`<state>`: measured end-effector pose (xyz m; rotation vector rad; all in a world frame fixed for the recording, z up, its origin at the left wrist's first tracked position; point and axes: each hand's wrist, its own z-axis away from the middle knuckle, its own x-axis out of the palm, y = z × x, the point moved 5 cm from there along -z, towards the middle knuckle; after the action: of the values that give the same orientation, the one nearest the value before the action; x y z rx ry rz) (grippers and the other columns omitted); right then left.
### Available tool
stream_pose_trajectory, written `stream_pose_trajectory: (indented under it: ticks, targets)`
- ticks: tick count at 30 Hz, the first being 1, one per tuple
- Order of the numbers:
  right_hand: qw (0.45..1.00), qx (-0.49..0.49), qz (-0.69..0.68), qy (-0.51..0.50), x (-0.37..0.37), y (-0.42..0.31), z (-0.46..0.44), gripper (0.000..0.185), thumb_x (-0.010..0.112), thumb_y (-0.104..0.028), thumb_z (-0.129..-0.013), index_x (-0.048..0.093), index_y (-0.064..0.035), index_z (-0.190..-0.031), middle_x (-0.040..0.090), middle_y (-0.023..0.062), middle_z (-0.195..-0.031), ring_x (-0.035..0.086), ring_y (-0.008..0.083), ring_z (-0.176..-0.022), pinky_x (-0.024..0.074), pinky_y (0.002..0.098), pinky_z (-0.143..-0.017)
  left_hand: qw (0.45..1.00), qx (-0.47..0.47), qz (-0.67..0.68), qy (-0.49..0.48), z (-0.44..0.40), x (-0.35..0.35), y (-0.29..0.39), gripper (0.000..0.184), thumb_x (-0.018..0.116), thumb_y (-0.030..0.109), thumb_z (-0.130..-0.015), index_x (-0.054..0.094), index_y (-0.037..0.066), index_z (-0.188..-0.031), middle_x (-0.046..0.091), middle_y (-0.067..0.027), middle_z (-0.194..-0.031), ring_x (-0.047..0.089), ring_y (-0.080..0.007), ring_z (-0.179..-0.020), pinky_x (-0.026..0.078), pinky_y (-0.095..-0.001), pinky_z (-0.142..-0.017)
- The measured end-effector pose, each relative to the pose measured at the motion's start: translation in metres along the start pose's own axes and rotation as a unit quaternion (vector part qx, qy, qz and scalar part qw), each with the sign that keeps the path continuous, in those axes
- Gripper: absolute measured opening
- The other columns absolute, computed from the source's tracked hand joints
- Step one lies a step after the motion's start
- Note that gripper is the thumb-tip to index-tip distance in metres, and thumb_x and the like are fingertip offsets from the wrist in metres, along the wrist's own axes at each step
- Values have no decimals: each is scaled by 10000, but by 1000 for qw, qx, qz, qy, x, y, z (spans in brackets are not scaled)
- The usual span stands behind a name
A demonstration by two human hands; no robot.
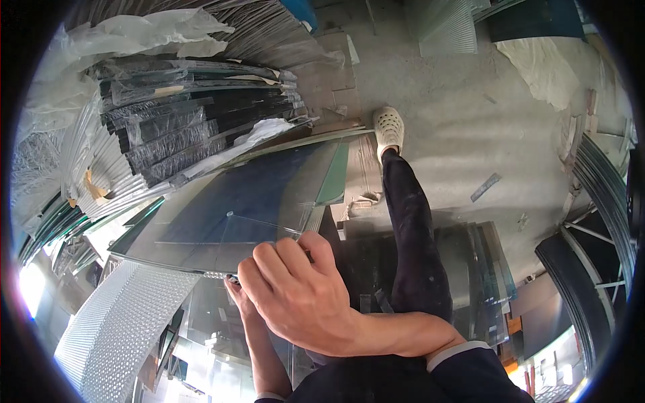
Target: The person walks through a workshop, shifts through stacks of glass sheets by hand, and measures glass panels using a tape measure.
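Note:
My right hand (292, 289) is closed, knuckles up, over the near edge of a large glass sheet (262, 195). Something small and dark shows between its thumb and forefinger, too little of it to name. Partly hidden behind it, my left hand (244, 299) has its fingertips closed at the sheet's near edge. The sheet slopes away from me and carries dark blue reflections. A thin straight line and a small round spot show on its surface near my right hand.
Bubble wrap (124, 322) hangs at lower left. Plastic-wrapped dark bundles (195, 121) are stacked beyond the sheet. More glass sheets (480, 269) lean beside my leg (416, 235). Cardboard (363, 174) lies on the concrete floor (457, 127); curved dark panels (578, 282) stand at right.

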<state>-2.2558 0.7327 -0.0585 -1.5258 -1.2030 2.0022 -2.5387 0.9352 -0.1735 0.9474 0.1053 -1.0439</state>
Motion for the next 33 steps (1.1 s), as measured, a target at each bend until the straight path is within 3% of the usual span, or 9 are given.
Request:
stream_pose_trajectory:
  ticks: [6,9,10,11,12,15,18,21,33]
  targets:
    - [1000,-8,2,-4,-4,3,-17,144,630,-173,-699,530,-83,-752,433,38,-737,474,187,-703,367,358,-755,999,-26,16,13,-3,7,10,569,653,22,-871,341,-4,-1346,587,-101,-1107,595,-171,-930,509,-306,-822]
    - [1000,-2,8,-12,-3,4,-29,170,656,-158,-685,503,-106,-736,443,34,-739,489,199,-715,374,372,-767,997,60,-11,-48,-8,33,54,337,620,-35,-771,522,30,-1087,570,-18,-951,534,-97,-853,439,-236,-717]
    - [1000,5,6,-10,-3,4,-34,192,676,-154,-679,497,-112,-734,450,32,-743,496,205,-722,377,377,-773,981,121,-136,-73,-11,47,73,357,608,-47,-738,524,32,-1076,557,-7,-937,519,-91,-838,430,-237,-737]
    - [1000,3,-1,6,-1,5,-36,227,710,-131,-671,491,-116,-730,460,34,-743,510,217,-728,383,387,-782,995,92,4,-45,-2,61,98,371,585,-51,-709,532,31,-1068,544,0,-913,499,-85,-814,420,-236,-730]
    - [1000,-7,11,12,0,7,-40,225,710,-117,-673,493,-113,-732,466,38,-742,514,222,-728,385,389,-785,989,102,-70,-86,-4,58,95,401,582,-42,-707,522,25,-1098,552,-12,-929,503,-92,-836,422,-240,-754]
    - [999,-27,24,15,0,9,-54,239,727,-82,-660,500,-102,-733,492,48,-741,534,242,-733,389,389,-774,950,196,-229,-86,-5,44,71,942,620,15,-689,170,-37,-1515,547,-173,-1267,560,-168,-913,471,-296,-869]
    - [998,-44,41,36,0,7,-70,282,767,-77,-620,516,-90,-747,517,58,-727,555,261,-737,402,391,-741,967,76,-195,-145,6,45,71,995,587,15,-645,133,-5,-1529,306,-249,-1529,349,-287,-1403,330,-331,-1077]
    - [994,-76,63,48,0,8,-83,260,735,-69,-622,495,-67,-722,536,75,-729,564,278,-727,416,402,-737,934,146,-272,-180,14,39,59,995,614,39,-640,151,-11,-1519,222,-270,-1550,195,-354,-1462,261,-390,-1152]
    - [993,-83,82,-2,-4,-7,-85,206,746,-121,-671,581,-44,-767,608,81,-729,611,292,-753,454,403,-791,916,25,-286,-280,39,10,-19,906,644,89,-678,265,37,-1499,538,-197,-1355,502,-343,-1269,420,-373,-1043]
